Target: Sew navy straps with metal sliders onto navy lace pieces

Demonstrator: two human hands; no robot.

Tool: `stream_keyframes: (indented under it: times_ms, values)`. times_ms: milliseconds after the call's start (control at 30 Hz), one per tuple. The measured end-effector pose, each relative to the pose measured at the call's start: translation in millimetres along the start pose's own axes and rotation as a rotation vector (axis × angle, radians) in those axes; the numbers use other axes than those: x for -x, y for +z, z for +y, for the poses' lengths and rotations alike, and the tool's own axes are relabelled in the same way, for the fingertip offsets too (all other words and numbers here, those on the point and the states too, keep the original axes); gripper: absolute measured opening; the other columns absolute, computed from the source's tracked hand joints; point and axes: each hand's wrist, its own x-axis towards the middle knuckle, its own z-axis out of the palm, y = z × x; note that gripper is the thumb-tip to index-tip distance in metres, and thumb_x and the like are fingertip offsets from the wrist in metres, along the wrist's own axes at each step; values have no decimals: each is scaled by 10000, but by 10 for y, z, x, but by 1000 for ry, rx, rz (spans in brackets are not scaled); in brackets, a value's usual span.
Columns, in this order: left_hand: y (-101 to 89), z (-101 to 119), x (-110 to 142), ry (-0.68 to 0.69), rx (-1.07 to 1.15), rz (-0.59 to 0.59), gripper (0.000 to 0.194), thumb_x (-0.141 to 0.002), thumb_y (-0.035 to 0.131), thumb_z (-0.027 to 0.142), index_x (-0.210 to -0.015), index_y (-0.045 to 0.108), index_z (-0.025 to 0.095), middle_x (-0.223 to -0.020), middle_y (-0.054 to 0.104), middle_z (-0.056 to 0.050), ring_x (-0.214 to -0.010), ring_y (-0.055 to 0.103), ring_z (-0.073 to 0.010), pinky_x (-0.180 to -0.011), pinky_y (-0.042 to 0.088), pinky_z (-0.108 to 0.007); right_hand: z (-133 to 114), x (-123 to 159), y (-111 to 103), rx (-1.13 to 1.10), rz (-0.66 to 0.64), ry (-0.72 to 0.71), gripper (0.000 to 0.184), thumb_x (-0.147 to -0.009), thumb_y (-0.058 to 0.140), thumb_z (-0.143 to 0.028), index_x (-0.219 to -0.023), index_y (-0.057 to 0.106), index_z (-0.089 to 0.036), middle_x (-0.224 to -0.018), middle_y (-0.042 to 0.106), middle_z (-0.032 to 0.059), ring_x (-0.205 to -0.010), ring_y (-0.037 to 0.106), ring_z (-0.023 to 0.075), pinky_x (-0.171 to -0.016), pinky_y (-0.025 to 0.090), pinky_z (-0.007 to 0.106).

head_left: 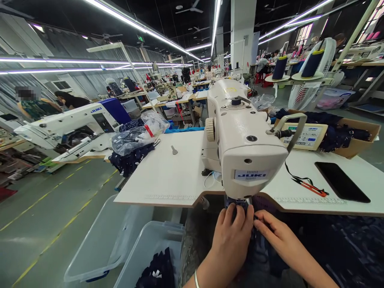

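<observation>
A white JUKI sewing machine (252, 160) stands in front of me, with its head over the front edge of the white table. Just beneath that head, my left hand (231, 236) has its fingers curled down on a navy garment (258, 250). Close by on the right, my right hand (276, 232) pinches a dark edge of the same cloth between thumb and forefinger. The garment hangs from the machine toward my lap. My fingers and the machine head hide the needle and the exact spot under it.
On the white table (168, 172) lie a small metal key-like piece (174, 150), orange thread snips (312, 187) and a black phone (342, 182). A control panel (306, 136) and a cardboard box (357, 140) stand behind. Clear plastic bins (102, 240) sit below left.
</observation>
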Motion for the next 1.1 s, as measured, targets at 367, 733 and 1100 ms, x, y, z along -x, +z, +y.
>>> stream_keyframes:
  times_ms: [367, 733, 1100]
  values:
    - [-398, -215, 178, -292, 618, -303, 328, -945, 529, 314, -640, 482, 204, -539, 532, 48, -508, 514, -107, -490, 376, -224, -256, -29, -58, 255, -15, -541, 193, -990, 475, -282, -972, 658, -225, -918, 654, 41, -830, 587, 161, -723, 476, 266]
    - [-72, -230, 176, 105, 215, 77, 332, -975, 436, 171, -1289, 544, 168, -1258, 645, -63, -1257, 518, -167, -1064, 348, -327, -184, -309, 98, 767, 386, -491, 257, -993, 442, -295, -803, 590, -206, -791, 646, 37, -737, 567, 193, -604, 384, 295]
    - [-97, -118, 64, -21, 146, -20, 378, -1003, 414, 302, -1359, 495, 204, -1335, 607, -25, -1254, 494, -204, -980, 361, -385, 76, -378, 100, -82, 249, -7, 209, -948, 445, -454, -888, 412, -257, -684, 425, -58, -606, 463, 142, -581, 408, 256]
